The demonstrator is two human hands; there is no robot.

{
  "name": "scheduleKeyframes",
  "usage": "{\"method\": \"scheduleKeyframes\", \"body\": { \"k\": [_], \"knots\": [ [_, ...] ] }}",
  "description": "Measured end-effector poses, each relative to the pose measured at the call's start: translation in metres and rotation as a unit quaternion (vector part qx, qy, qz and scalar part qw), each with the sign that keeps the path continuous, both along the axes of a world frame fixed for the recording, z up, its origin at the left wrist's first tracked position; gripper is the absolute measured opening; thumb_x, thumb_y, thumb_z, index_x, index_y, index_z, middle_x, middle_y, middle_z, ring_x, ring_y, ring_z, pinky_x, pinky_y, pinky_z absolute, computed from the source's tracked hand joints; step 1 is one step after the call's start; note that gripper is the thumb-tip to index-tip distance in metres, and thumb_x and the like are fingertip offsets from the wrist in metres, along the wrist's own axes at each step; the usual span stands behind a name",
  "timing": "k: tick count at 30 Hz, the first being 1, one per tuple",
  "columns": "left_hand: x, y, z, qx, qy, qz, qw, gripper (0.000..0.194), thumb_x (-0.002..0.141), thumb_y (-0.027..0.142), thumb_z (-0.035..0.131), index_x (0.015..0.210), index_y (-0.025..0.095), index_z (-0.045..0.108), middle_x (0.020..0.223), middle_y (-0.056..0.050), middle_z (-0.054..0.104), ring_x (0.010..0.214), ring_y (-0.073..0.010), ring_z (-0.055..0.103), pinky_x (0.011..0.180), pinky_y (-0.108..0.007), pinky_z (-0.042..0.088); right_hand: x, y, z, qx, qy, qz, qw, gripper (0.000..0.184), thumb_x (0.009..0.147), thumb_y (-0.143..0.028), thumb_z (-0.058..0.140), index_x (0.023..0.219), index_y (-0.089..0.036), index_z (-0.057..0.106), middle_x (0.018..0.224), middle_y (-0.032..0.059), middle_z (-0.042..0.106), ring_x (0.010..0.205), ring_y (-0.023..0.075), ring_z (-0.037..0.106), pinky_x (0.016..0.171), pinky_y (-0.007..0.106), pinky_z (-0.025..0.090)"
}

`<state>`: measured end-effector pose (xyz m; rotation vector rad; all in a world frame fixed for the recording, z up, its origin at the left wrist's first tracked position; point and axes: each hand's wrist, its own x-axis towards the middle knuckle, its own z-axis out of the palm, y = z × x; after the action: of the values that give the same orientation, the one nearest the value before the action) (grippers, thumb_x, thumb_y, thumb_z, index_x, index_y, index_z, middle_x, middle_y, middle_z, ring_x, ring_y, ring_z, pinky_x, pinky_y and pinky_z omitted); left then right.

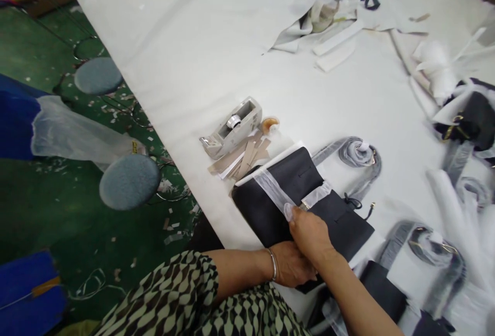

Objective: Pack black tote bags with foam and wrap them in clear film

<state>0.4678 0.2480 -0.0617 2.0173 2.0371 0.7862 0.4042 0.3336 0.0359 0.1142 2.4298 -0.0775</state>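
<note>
A black handbag (251, 212) lies on the white table, its front flap showing slots and a metal closure covered with white wrap (319, 194). Between closed fingertips, my right hand (311, 235) grips the end of a translucent white strip (273, 189) running across the bag to its far edge. Just beneath it, my left hand (292, 264), with a bracelet at the wrist, is curled around the bag's near edge; its fingertips are hidden. Beyond the bag rests its coiled strap (356, 153), covered in clear film.
A tape dispenser (234, 124) stands left of the bag, beside brown card strips (247, 158) and a tape roll (269, 124). Another black bag (382, 287) with a wrapped strap lies at lower right. White scraps (336, 49) lie farther back. Round stools (129, 181) stand left.
</note>
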Motion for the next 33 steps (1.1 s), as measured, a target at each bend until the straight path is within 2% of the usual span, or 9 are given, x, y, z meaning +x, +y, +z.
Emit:
{"method": "scheduleKeyframes", "body": {
  "k": [3,9,14,19,21,24,29,33],
  "knots": [
    [-0.002,-0.001,0.003,0.031,0.033,-0.01,0.999,0.043,0.093,0.021,0.031,0.128,0.005,0.05,0.135,-0.011,0.052,0.133,-0.0227,0.038,0.118,-0.035,0.021,-0.002,-0.006,-0.003,0.011,0.008,-0.019,1.0,0.028,0.09,-0.018,0.031,0.096,-0.015,0.058,0.085,0.0149,0.07,0.084,0.0272,0.069,0.072,0.036,0.049],
    [-0.003,-0.006,0.01,0.015,0.078,-0.005,0.997,0.043,0.09,0.019,0.033,0.127,0.009,0.052,0.135,-0.007,0.052,0.132,-0.0211,0.039,0.113,-0.032,0.032,-0.006,-0.015,-0.016,0.017,0.025,-0.091,0.995,0.024,0.092,-0.03,0.036,0.094,-0.015,0.054,0.085,0.0141,0.069,0.084,0.0269,0.068,0.072,0.035,0.047],
    [-0.001,-0.007,0.008,0.041,0.105,0.008,0.994,0.043,0.091,0.022,0.034,0.128,0.009,0.052,0.136,-0.009,0.052,0.13,-0.022,0.042,0.113,-0.034,0.031,-0.01,-0.021,-0.017,-0.002,0.043,-0.14,0.989,0.027,0.094,-0.036,0.032,0.091,-0.016,0.051,0.088,0.014,0.067,0.084,0.0263,0.066,0.071,0.035,0.044],
    [0.003,-0.009,0.007,0.054,0.111,0.037,0.992,0.042,0.092,0.025,0.034,0.127,0.01,0.051,0.138,-0.011,0.049,0.133,-0.024,0.036,0.114,-0.039,0.026,-0.012,-0.016,-0.016,-0.097,0.042,-0.195,0.975,0.025,0.085,-0.041,0.048,0.093,-0.017,0.049,0.082,0.0093,0.065,0.08,0.0237,0.062,0.071,0.032,0.041],
    [0.005,-0.01,0.009,0.065,0.115,0.051,0.99,0.04,0.091,0.025,0.036,0.123,0.011,0.054,0.135,-0.012,0.05,0.128,-0.0259,0.041,0.108,-0.042,0.031,-0.01,-0.007,-0.019,-0.173,0.037,-0.204,0.963,0.018,0.082,-0.033,0.05,0.093,-0.019,0.049,0.078,0.0049,0.063,0.075,0.0198,0.06,0.07,0.03,0.04],
    [0.005,-0.011,0.015,0.068,0.124,0.074,0.987,0.035,0.091,0.026,0.039,0.117,0.011,0.057,0.126,-0.014,0.056,0.114,-0.0243,0.051,0.093,-0.04,0.041,-0.006,0.007,-0.025,-0.282,0.042,-0.205,0.936,0.013,0.084,-0.026,0.042,0.092,-0.02,0.05,0.074,0.0008,0.06,0.069,0.0156,0.056,0.067,0.027,0.039],
    [-0.006,-0.023,0.026,0.087,0.135,0.068,0.985,0.028,0.09,0.025,0.043,0.108,0.013,0.061,0.111,-0.015,0.063,0.106,-0.0215,0.054,0.088,-0.038,0.043,-0.004,0.017,-0.032,-0.318,0.036,-0.202,0.926,0.024,0.084,-0.019,0.039,0.105,-0.024,0.048,0.068,-0.004,0.053,0.061,0.013,0.051,0.064,0.025,0.037],
    [-0.031,-0.043,0.029,0.095,0.134,0.107,0.981,0.026,0.089,0.025,0.046,0.108,0.013,0.061,0.108,-0.012,0.064,0.104,-0.0208,0.055,0.092,-0.037,0.042,-0.008,0.019,-0.034,-0.353,0.019,-0.204,0.913,0.029,0.081,-0.015,0.04,0.107,-0.025,0.05,0.062,-0.0058,0.05,0.058,0.0125,0.048,0.063,0.024,0.037]
  ]
}}
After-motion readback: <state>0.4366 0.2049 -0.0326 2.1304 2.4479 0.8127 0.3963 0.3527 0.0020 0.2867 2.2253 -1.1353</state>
